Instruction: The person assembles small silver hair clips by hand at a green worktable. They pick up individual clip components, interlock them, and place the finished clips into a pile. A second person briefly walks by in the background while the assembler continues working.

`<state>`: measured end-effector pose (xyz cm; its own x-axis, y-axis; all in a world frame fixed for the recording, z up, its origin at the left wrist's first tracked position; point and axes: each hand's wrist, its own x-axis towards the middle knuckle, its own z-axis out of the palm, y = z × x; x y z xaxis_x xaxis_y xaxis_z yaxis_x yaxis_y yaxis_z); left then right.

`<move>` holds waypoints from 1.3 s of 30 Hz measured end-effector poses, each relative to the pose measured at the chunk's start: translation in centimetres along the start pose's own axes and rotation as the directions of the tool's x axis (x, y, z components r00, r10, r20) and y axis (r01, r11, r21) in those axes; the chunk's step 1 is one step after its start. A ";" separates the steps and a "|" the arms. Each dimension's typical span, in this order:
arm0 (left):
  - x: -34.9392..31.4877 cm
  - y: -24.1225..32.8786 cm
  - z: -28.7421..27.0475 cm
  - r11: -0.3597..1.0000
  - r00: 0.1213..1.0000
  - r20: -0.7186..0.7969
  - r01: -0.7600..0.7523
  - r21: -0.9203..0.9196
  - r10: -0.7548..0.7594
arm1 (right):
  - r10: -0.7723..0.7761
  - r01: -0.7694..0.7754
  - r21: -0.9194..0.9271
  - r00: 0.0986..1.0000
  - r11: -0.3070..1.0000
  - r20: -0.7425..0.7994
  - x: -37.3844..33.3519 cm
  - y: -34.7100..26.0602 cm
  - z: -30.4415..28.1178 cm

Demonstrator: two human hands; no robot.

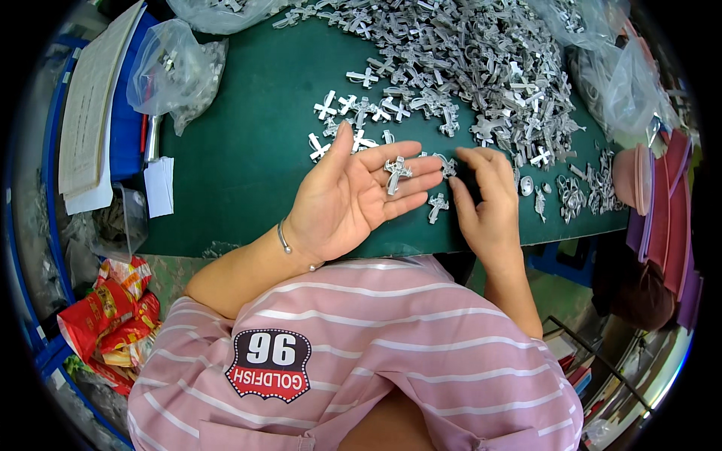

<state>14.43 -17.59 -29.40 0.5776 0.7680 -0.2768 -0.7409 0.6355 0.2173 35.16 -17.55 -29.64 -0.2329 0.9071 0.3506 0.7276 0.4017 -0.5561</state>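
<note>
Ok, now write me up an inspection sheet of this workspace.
Surface: green tabletop, large heap of silver crosses on its far side.
Pieces at hand: one cross lies on the left hand; a lower cross lies on the tabletop.
Clutter: clear bag at left, papers beyond it.
Hands: left open, palm up; right hand beside another cross, grip unclear.
Cables: nothing seen.
Surroundings: red packets lower left, pink container right.
</note>
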 end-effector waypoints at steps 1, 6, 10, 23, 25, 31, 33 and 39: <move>0.0 0.0 0.1 1.000 1.000 -0.002 -0.006 -0.001 0.006 | -0.016 0.017 0.050 1.000 0.999 -0.019 0.2 -0.2 0.0; 0.0 0.0 -0.2 1.000 1.000 0.017 -0.008 -0.028 0.008 | -0.136 0.140 0.218 0.990 0.966 -0.031 1.6 -2.7 0.7; -0.1 0.0 -0.3 1.000 1.000 0.016 -0.022 -0.017 0.022 | -0.149 0.145 0.139 0.989 0.980 0.019 1.8 -3.4 1.5; -0.7 0.4 -0.6 0.999 0.998 0.055 -0.018 0.047 0.015 | -0.428 0.421 0.257 0.903 0.870 -0.028 2.4 -4.3 1.1; -1.2 1.6 0.3 0.988 0.995 -0.022 -0.090 0.128 0.093 | -0.369 0.382 0.243 0.924 0.892 -0.099 2.5 -4.4 0.3; -5.3 14.1 1.5 -0.302 0.125 0.363 -0.345 0.889 0.923 | -0.033 0.073 0.148 0.965 0.986 -0.259 1.3 0.4 -2.5; -6.9 17.4 0.4 -0.410 0.366 0.337 0.144 0.901 0.868 | 0.070 -0.042 0.173 0.985 0.984 -0.160 0.6 1.1 -2.8; -4.6 15.3 0.2 -0.568 0.267 0.536 0.056 0.821 0.801 | -0.022 0.022 -0.099 1.000 0.995 0.006 -0.1 0.6 -0.7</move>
<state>0.47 -11.39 -24.63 -0.2554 0.7564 0.6022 0.7346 -0.2532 0.6295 36.10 -17.44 -29.46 -0.2525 0.8988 0.3582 0.7824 0.4075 -0.4709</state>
